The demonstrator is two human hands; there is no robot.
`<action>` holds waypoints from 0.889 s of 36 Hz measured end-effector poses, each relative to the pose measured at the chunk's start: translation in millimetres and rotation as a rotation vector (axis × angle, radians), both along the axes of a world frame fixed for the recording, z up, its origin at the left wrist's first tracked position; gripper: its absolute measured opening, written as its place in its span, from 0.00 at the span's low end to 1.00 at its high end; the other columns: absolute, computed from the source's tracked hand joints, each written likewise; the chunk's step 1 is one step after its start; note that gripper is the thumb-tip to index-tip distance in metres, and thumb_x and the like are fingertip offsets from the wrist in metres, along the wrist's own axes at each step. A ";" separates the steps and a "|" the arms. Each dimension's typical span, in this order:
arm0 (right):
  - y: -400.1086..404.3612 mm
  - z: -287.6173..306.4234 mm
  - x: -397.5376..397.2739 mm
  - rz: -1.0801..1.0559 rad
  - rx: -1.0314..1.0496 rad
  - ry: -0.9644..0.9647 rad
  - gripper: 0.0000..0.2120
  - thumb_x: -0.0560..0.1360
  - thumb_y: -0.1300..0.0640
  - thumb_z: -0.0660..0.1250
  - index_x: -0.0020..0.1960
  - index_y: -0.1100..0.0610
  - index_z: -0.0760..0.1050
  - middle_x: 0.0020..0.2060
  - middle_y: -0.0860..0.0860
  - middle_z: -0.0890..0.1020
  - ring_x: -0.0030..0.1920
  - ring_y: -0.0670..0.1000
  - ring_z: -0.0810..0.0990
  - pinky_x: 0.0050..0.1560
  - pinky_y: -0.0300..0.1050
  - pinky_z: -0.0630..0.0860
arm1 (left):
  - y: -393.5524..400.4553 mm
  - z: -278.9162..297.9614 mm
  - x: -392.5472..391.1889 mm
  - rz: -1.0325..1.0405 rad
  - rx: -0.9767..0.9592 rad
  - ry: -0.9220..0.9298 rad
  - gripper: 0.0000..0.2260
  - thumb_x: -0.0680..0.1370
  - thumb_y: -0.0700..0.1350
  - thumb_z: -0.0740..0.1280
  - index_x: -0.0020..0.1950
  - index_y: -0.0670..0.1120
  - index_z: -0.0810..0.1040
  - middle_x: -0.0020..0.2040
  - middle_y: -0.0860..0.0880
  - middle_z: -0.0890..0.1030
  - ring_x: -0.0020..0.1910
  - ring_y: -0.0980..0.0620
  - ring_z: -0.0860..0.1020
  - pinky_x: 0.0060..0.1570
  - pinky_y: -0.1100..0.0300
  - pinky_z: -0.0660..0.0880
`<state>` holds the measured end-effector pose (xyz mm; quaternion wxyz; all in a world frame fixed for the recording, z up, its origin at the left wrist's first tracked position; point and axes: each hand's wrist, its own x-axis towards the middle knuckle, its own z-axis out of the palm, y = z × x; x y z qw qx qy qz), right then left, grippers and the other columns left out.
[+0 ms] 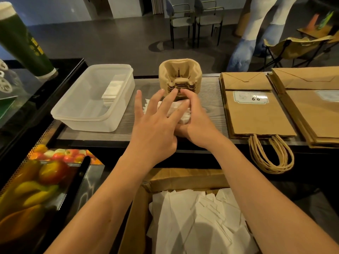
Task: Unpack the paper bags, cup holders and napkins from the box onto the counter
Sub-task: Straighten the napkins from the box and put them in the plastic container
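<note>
Counter (211, 99): grey wood-grain top, dark floor and chairs beyond.
Cup holders (180, 79): stacked mid-counter, my landmark.
Napkins (183, 114): bundle just in front of the stack.
My right hand (198, 120): curled around that bundle.
My left hand (156, 123): fingers spread flat over it.
Paper bags (256, 110): right of the stack.
Box (183, 182): nearest me, loose napkins inside.

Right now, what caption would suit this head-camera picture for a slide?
Both hands, left and right, set a bundle of white napkins on the counter before stacked cup holders.
</note>
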<state>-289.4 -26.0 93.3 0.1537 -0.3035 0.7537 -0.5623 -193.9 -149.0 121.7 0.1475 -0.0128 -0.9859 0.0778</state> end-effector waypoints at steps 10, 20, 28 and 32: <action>3.7 -0.4 -2.1 0.001 0.016 0.035 0.40 0.73 0.57 0.78 0.78 0.48 0.59 0.63 0.41 0.70 0.58 0.36 0.72 0.51 0.20 0.70 | -34.7 -0.5 0.0 0.258 1.152 0.025 0.42 0.75 0.31 0.66 0.81 0.56 0.51 0.81 0.53 0.56 0.79 0.52 0.57 0.74 0.55 0.60; -2.8 4.2 -3.0 0.028 0.012 0.107 0.44 0.72 0.58 0.79 0.78 0.48 0.57 0.67 0.40 0.68 0.59 0.36 0.71 0.57 0.20 0.68 | -25.0 -3.6 -3.3 0.184 1.601 0.048 0.44 0.72 0.30 0.71 0.79 0.60 0.55 0.69 0.56 0.67 0.65 0.56 0.72 0.62 0.56 0.76; 3.2 -0.3 -1.5 -0.002 0.048 0.109 0.45 0.69 0.56 0.82 0.76 0.47 0.58 0.58 0.41 0.70 0.59 0.40 0.73 0.55 0.25 0.72 | -35.5 -4.5 -7.9 0.190 1.479 0.000 0.44 0.72 0.24 0.62 0.79 0.60 0.57 0.74 0.52 0.68 0.67 0.52 0.74 0.59 0.54 0.78; -2.0 1.4 -2.9 -0.020 0.051 0.126 0.44 0.69 0.57 0.81 0.77 0.47 0.59 0.59 0.42 0.71 0.58 0.41 0.74 0.56 0.27 0.73 | -34.5 -5.7 -11.8 0.170 1.491 0.025 0.40 0.73 0.25 0.64 0.77 0.58 0.61 0.65 0.51 0.72 0.62 0.53 0.76 0.60 0.56 0.79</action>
